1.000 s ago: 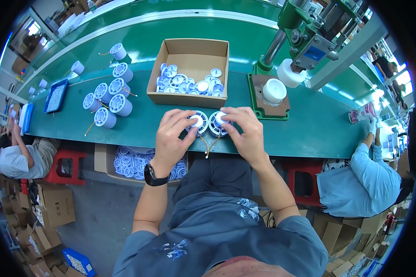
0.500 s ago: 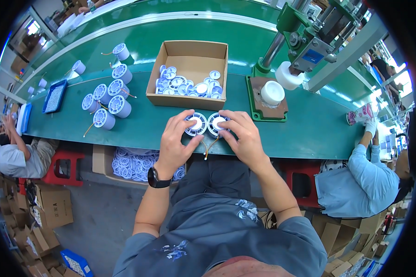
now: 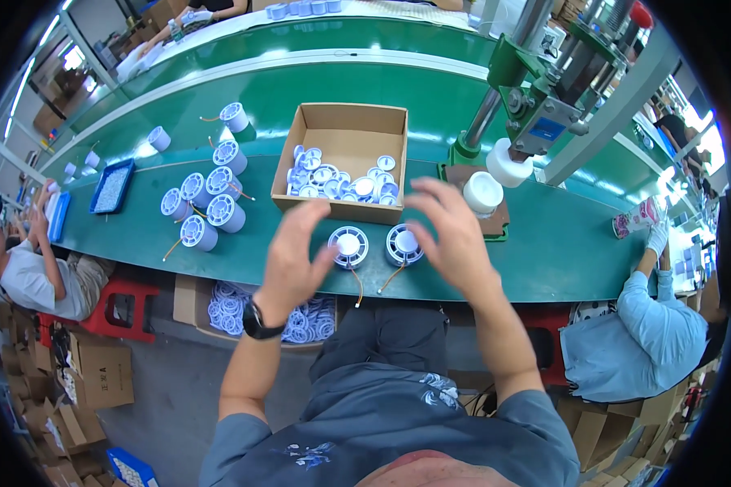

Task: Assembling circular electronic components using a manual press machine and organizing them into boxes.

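Observation:
Two round white slotted housings, a left one (image 3: pixel 348 244) and a right one (image 3: pixel 404 243), rest apart on the green table in front of me. Each has a white disc at its centre and a thin wire lead toward the table's front edge. My left hand (image 3: pixel 292 256) is raised just left of the left housing, fingers apart and empty. Beside the right housing is my right hand (image 3: pixel 451 231), also open with nothing in it. Beyond them stands a cardboard box (image 3: pixel 339 209) of small white-and-lilac round caps.
Several wired cylinders (image 3: pixel 223 213) stand on the left, near a blue tray (image 3: pixel 112 187). A green press (image 3: pixel 536 122) with a white cup (image 3: pixel 483 193) on its base is at the right. Under the table sits a box of white rings (image 3: pixel 309 323). Co-workers sit at both sides.
Both hands have let go of the two housings and moved outward, up from the table. The housings now lie further apart. The whole view has shifted slightly downward.

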Demonstrator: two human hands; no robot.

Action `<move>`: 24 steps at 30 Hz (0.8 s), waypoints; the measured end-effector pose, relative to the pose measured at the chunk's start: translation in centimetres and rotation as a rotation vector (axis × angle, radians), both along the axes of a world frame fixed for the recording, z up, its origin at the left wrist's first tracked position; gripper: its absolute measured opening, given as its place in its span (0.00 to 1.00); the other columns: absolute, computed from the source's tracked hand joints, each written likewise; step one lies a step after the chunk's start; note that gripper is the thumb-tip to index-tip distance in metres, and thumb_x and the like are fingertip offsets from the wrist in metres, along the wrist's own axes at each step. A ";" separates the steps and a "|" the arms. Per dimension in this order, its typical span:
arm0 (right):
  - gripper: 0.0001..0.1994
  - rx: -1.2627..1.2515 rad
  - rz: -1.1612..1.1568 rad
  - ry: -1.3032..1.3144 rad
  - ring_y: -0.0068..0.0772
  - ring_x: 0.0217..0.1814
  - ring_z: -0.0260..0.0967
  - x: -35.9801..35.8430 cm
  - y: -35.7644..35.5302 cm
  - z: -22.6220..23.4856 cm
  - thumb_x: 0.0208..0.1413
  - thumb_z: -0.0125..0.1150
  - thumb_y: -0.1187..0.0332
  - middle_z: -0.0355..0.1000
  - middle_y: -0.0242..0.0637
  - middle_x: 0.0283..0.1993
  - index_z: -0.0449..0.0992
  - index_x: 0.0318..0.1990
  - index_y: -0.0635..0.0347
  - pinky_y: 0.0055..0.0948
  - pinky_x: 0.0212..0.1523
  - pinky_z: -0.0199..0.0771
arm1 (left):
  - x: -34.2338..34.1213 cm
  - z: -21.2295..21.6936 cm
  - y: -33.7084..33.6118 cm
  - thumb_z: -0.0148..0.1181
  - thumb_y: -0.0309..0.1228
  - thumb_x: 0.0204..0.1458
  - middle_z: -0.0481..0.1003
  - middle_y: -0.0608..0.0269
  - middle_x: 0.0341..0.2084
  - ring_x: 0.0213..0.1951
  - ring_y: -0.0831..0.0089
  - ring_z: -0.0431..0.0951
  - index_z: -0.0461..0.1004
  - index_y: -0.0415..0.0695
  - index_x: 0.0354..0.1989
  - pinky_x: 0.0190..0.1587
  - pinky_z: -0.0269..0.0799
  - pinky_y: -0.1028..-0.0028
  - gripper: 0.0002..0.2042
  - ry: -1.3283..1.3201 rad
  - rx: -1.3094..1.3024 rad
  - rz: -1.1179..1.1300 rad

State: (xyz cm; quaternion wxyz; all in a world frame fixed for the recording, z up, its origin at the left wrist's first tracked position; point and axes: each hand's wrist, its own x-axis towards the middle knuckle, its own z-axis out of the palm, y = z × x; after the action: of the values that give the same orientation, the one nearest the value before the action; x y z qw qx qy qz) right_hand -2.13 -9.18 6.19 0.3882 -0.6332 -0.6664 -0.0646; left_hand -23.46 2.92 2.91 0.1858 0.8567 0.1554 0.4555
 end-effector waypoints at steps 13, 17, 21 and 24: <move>0.10 -0.566 -0.112 -0.545 0.45 0.42 0.79 2.9 17.4 -3.7 0.51 0.54 0.70 0.79 0.44 0.36 0.83 0.34 0.55 0.44 0.36 0.76 | 9.4 -0.2 16.8 0.55 0.27 0.48 0.79 0.49 0.28 0.35 0.51 0.80 0.80 0.42 0.28 0.41 0.77 0.59 0.06 0.969 0.303 0.170; 0.10 -0.630 -0.102 -0.614 0.43 0.41 0.79 2.1 16.5 -2.1 0.51 0.54 0.70 0.79 0.44 0.37 0.83 0.34 0.55 0.43 0.37 0.75 | 9.3 0.8 15.7 0.54 0.28 0.50 0.79 0.49 0.31 0.37 0.52 0.80 0.80 0.45 0.33 0.42 0.76 0.59 0.08 0.920 0.244 0.130; 0.09 -0.701 -0.070 -0.627 0.42 0.39 0.79 2.0 16.9 -1.9 0.51 0.55 0.70 0.79 0.44 0.36 0.83 0.32 0.55 0.44 0.36 0.72 | 8.6 1.2 15.4 0.54 0.28 0.51 0.78 0.50 0.34 0.38 0.53 0.78 0.79 0.46 0.36 0.42 0.74 0.59 0.08 0.528 0.258 0.087; 0.08 -0.508 -0.111 -0.646 0.41 0.40 0.78 3.2 17.1 -1.9 0.49 0.56 0.70 0.79 0.42 0.35 0.82 0.32 0.53 0.44 0.35 0.70 | 6.8 3.3 13.1 0.53 0.24 0.53 0.77 0.52 0.34 0.36 0.58 0.77 0.77 0.43 0.41 0.38 0.71 0.65 0.09 0.282 0.108 0.046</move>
State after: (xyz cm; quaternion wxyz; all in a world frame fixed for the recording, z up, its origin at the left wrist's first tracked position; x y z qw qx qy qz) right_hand 1.03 7.93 4.26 -0.0136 -0.6908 -0.7138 -0.1145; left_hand -16.69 16.00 6.21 0.1052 0.9171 0.1749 0.3425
